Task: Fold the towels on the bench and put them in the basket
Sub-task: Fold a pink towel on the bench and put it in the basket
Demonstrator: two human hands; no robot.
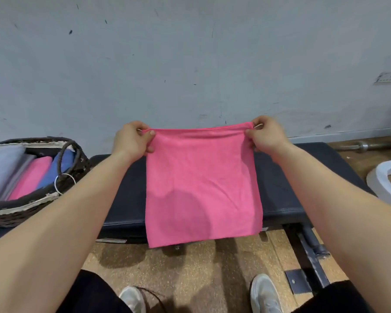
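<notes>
So, both hands are up in front of the person, holding a bright pink square microfibre towel [201, 188] by its top edge. The left hand [131, 138] pinches the top-left corner, with the thumb in front and the fingers curled behind the cloth. The right hand [265, 135] does the same on the top-right corner. The top edge is pulled fairly straight between them. The rest hangs flat with a few soft creases.

The towel hangs in front of the long black padded bench [122, 177], and its bottom edge drops past the bench's near edge, over the speckled brown cork-look floor [190, 267]. Can't tell if the cloth touches the padding or not.

Over at 9 o'clock from the towel, a dark brown woven wicker basket [20, 211] with pale trim round the rim looks to sit on the left end of the bench. Inside it, folded cloths stand side by side: pale grey towels [2, 168] on the left, a pink folded towel [32, 177] in the middle and a blue folded towel [57, 168] on the right. A thin white ring [64, 182] hangs on the basket's rope-like handle.

At 3 o'clock, a steel barbell [366, 145] lies on the floor along the scuffed pale grey wall [190, 53]. A white curved-frame thing [384, 177] sits nearer. Down at 6 o'clock, two light grey sneakers [265, 294] show.
</notes>
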